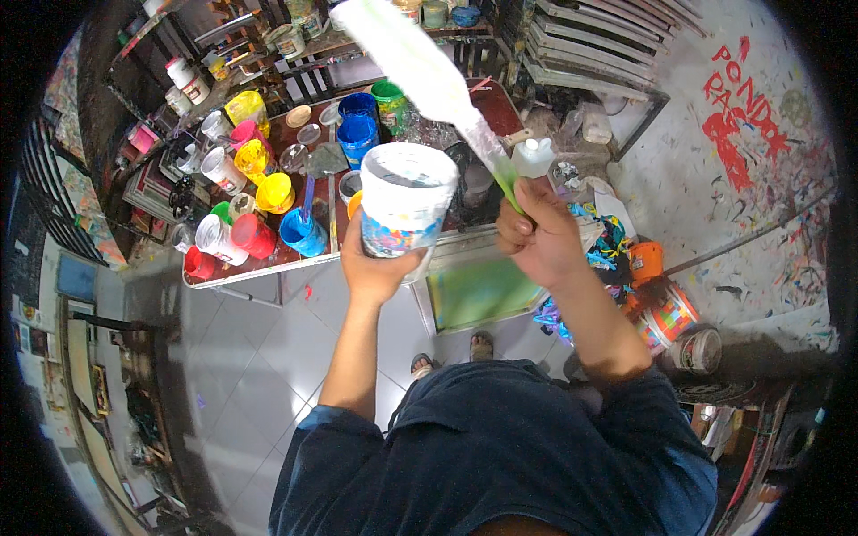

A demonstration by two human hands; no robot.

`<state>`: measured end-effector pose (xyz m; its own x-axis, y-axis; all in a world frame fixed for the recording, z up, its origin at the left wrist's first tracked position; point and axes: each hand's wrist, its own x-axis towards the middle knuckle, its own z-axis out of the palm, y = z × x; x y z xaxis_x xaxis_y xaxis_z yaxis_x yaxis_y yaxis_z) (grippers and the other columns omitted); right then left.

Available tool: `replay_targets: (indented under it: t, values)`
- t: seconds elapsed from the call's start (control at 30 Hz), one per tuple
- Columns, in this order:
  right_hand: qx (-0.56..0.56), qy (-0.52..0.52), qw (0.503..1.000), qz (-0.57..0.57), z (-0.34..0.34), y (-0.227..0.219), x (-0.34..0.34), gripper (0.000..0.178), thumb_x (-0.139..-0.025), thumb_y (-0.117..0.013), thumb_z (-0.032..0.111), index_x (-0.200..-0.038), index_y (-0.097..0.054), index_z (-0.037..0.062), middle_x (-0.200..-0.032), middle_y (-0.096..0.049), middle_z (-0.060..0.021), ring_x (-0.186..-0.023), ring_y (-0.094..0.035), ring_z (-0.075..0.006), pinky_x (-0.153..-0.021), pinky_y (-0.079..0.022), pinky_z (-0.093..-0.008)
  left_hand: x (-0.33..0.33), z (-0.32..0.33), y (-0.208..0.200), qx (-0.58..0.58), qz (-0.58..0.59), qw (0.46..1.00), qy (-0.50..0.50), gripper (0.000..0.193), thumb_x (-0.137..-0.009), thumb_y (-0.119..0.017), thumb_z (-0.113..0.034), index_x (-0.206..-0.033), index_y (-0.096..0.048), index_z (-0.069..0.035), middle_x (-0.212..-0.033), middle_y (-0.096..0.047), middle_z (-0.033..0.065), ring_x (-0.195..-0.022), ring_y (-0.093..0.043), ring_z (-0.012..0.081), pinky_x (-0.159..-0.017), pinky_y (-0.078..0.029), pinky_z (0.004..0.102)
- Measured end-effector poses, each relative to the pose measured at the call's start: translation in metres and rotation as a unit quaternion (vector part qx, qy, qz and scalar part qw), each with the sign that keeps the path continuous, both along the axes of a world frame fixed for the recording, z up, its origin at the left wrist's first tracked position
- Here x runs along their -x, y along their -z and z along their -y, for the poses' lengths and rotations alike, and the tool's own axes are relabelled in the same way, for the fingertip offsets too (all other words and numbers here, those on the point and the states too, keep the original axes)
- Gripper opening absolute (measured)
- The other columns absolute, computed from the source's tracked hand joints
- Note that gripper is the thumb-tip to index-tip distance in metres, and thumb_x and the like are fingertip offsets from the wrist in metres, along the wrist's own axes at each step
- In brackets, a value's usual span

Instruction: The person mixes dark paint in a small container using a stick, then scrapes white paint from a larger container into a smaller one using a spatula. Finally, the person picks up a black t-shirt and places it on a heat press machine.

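My left hand is wrapped round the lower part of a white plastic paint tub with a colourful printed side. The tub tilts slightly, and its inner wall is smeared with white and grey. My right hand is closed on the green handle of a spatula. Thick white paint coats the blade, which points up and to the left, above and apart from the tub's rim. Behind both hands stands a dark red table with many paint containers on it.
Blue tubs, yellow tubs and red tubs crowd the table's left half. A white jug stands right of the spatula. Below the table edge leans a green screen frame. Buckets lie at right; stacked frames fill the back.
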<state>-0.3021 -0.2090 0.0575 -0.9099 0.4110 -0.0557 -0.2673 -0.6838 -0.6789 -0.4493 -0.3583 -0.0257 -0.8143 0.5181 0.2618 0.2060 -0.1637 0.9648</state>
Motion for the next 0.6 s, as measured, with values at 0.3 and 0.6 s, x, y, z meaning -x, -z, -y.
replay_targets:
  t: [0.3, 0.6]
  values:
    - [0.135, -0.092, 0.98, -0.113, 0.007, 0.04, 0.016, 0.031, -0.092, -0.042, 0.036, -0.076, -0.051, 0.0118, -0.047, -0.03, 0.0042, -0.042, -0.024, -0.0082, -0.043, -0.02, -0.0231, -0.014, 0.005, -0.026, 0.078, -0.193, 0.973, -0.104, 0.074, -0.048, -0.079, -0.01, -0.114, -0.048, -0.001, -0.1, -0.06, 0.0069, -0.089, -0.055, 0.0128, -0.078, -0.045, 0.0278]
    - [0.15, -0.102, 0.978, -0.1, 0.012, 0.047, 0.022, 0.027, -0.091, -0.045, 0.033, -0.074, -0.05, 0.0133, -0.044, -0.027, 0.0042, -0.04, -0.023, -0.0085, -0.042, -0.019, -0.0239, -0.017, 0.005, -0.035, 0.073, -0.212, 0.963, -0.151, 0.074, -0.043, -0.076, -0.015, -0.112, -0.05, -0.004, -0.098, -0.058, 0.015, -0.09, -0.057, 0.0319, -0.079, -0.044, 0.0388]
